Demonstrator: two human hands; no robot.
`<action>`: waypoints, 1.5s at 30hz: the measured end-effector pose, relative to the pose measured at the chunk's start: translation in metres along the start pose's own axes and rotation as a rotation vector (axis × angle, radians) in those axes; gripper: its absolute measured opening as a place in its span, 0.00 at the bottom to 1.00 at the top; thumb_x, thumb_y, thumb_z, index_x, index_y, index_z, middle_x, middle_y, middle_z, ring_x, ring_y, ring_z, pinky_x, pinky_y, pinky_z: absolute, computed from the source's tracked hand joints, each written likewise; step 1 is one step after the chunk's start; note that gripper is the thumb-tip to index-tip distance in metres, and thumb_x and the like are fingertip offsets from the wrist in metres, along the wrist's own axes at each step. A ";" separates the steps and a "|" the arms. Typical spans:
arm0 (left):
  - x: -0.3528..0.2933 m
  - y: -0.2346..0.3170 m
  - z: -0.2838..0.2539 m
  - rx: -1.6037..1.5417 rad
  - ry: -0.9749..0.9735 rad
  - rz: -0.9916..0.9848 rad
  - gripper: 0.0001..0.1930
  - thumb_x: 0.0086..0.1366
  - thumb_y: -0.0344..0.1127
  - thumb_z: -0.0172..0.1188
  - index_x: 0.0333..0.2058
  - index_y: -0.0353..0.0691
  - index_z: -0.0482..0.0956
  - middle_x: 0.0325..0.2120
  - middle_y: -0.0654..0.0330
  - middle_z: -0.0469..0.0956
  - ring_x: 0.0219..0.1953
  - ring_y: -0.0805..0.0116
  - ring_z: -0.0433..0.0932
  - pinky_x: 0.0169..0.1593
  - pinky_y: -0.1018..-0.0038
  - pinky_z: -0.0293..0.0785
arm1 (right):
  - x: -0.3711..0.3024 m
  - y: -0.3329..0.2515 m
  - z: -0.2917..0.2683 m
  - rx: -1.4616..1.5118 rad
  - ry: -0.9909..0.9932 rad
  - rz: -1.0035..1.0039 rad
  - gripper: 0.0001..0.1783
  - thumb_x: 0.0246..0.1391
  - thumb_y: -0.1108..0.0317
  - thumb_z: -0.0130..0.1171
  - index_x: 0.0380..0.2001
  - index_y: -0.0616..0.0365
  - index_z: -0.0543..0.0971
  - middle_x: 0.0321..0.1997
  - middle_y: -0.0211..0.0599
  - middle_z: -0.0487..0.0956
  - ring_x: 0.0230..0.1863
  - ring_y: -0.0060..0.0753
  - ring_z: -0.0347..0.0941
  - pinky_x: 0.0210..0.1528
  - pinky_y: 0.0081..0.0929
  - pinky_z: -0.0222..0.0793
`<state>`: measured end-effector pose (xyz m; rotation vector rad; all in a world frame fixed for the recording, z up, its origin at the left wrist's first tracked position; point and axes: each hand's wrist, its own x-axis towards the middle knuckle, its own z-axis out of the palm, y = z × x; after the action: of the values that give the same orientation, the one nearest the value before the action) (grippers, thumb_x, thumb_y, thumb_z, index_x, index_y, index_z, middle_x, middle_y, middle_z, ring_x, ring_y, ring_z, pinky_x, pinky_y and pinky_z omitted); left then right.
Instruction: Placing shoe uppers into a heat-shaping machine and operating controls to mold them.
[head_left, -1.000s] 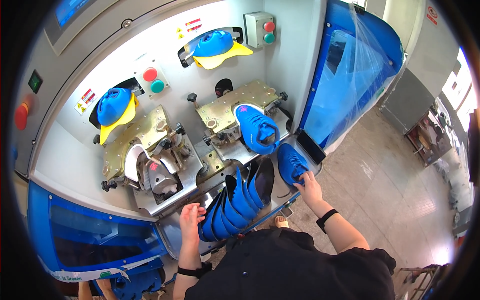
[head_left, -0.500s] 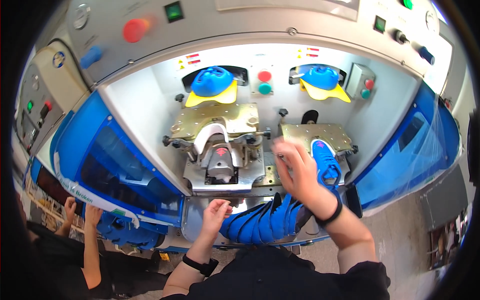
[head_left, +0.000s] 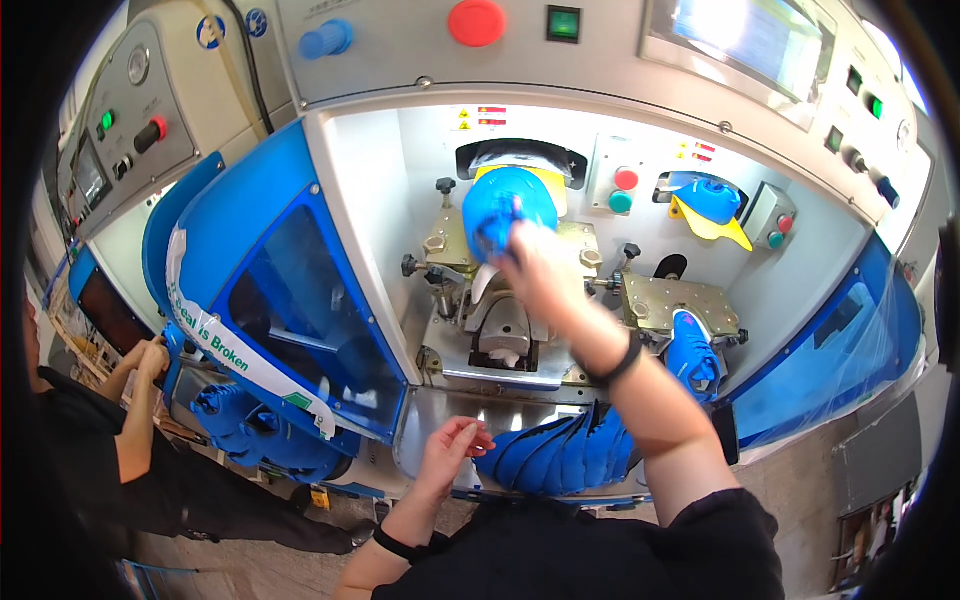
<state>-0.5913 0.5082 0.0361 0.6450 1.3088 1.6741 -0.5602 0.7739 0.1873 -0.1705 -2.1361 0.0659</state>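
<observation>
The lit machine bay (head_left: 370, 170) held a blue upper (head_left: 512, 195) before its left yellow form (head_left: 552, 183), rounded end pointing away, long axis roughly front-to-back; the right hand (head_left: 541, 272), blurred, had its grip closed on the near end, while the left hand (head_left: 448, 456) hung half-open, empty

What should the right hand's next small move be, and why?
Probably ease the blue upper down toward the grey metal form: the right hand, though blurred, appears to hold that upper, and the form below carries none.
</observation>
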 end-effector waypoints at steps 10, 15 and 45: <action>0.046 -0.015 -0.010 -0.454 -0.274 -0.189 0.20 0.74 0.44 0.50 0.59 0.42 0.63 0.51 0.55 0.75 0.48 0.61 0.80 0.51 0.60 0.80 | -0.173 -0.114 -0.013 0.026 -0.236 0.300 0.15 0.48 0.60 0.67 0.34 0.54 0.75 0.32 0.36 0.74 0.33 0.43 0.73 0.30 0.36 0.70; 0.086 -0.013 -0.013 -0.537 -0.226 -0.192 0.19 0.74 0.47 0.49 0.54 0.41 0.70 0.47 0.57 0.78 0.47 0.65 0.80 0.52 0.63 0.80 | -0.151 -0.097 0.011 -0.023 -0.269 0.384 0.14 0.51 0.60 0.65 0.35 0.56 0.74 0.33 0.38 0.73 0.36 0.45 0.72 0.34 0.38 0.71; 0.098 -0.019 -0.025 -0.426 -0.104 -0.258 0.22 0.70 0.52 0.54 0.52 0.41 0.71 0.40 0.57 0.80 0.36 0.65 0.83 0.40 0.71 0.84 | -0.121 -0.091 0.018 -0.050 -0.402 0.576 0.34 0.57 0.47 0.59 0.61 0.56 0.68 0.65 0.42 0.70 0.56 0.50 0.74 0.52 0.40 0.74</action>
<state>-0.6516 0.5824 -0.0006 0.2913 0.8793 1.6112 -0.5197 0.6667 0.0873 -0.8599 -2.4191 0.4124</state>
